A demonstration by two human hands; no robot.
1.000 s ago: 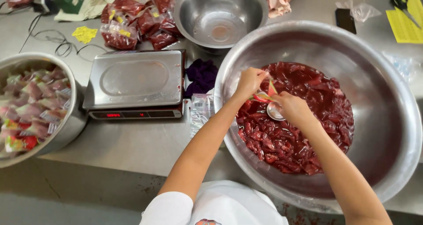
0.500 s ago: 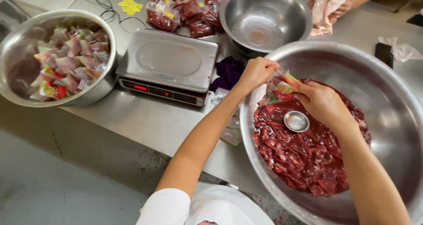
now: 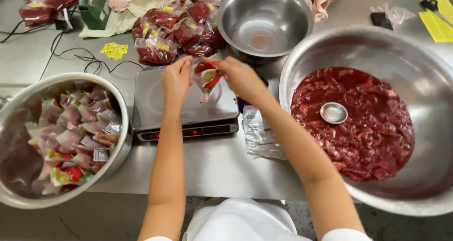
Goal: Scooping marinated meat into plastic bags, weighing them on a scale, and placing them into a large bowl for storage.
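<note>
Above scale (image 3: pixel 184 104), hands (image 3: pixel 207 76) holding pouch (image 3: pixel 206 78)

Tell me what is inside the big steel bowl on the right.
The big steel bowl holds a flat mass of dark red chopped meat with a small metal cup resting on top. What lies beneath the meat is covered.

Both hands, left hand (image 3: pixel 175 78) & right hand (image 3: pixel 240 76), are now off the big bowl (image 3: pixel 424 194) of red meat, over the scale (image 3: pixel 186 106), holding a part-filled pouch (image 3: pixel 206 77) above its platform. Small metal cup (image 3: pixel 333 112) lies alone on the meat.
</note>
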